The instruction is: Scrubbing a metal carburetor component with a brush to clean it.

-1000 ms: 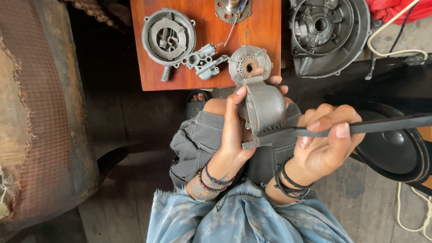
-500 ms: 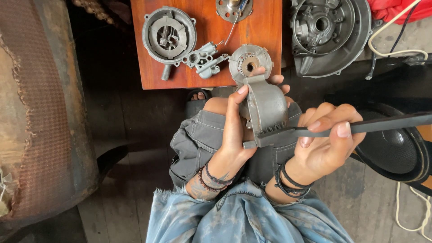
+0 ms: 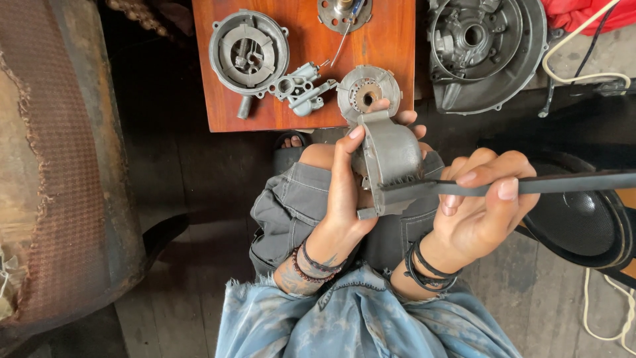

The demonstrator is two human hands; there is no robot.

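Holding entry, head view: left hand [image 3: 344, 199] grips a grey metal housing [image 3: 391, 159] over the lap; right hand [image 3: 480, 209] closes on a long dark file [image 3: 563, 183], tip at the housing's edge. Step judged: filing. Next stroke needs steady grip. Wooden tabletop [image 3: 391, 40] carries round cover [image 3: 249, 53].

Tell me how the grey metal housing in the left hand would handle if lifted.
The grey metal housing looks cast, so probably stiff and heavy for its size. Its curved, smooth shell may slip; the left hand wraps it fully, suggesting it needs a firm hold.
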